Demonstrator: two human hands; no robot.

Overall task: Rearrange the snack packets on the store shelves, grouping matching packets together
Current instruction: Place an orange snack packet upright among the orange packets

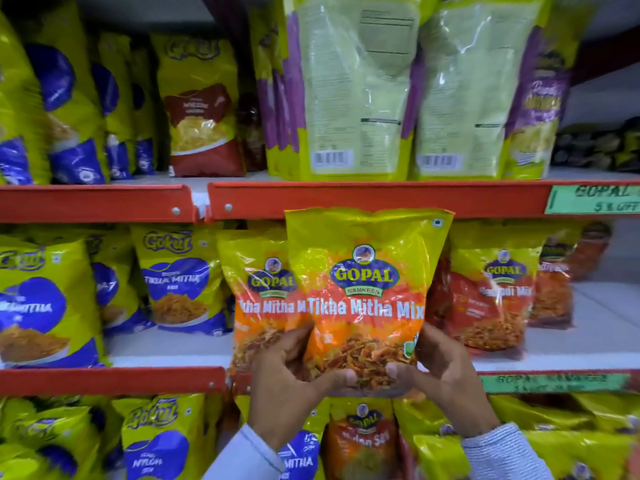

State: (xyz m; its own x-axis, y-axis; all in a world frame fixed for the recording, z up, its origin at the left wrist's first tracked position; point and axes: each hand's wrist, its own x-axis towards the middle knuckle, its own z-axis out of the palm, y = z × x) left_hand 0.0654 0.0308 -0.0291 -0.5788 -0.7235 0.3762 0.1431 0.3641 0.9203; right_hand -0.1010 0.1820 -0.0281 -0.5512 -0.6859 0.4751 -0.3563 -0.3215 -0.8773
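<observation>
A yellow-and-orange Gopal Tikha Mitha Mix packet (367,292) is held upright in front of the middle shelf. My left hand (287,379) grips its lower left corner and my right hand (446,372) grips its lower right corner, thumbs on the front. Just behind it to the left stands a matching Tikha Mitha Mix packet (259,296) on the middle shelf. To the right stands a red Gopal mix packet (491,292).
Blue-and-yellow Gokul packets (180,282) fill the left of every shelf. On the top shelf, a red Gokul packet (202,109) and two packets turned back-out (356,88) stand. Orange shelf rails (346,199) run across. More packets (360,441) crowd the bottom shelf.
</observation>
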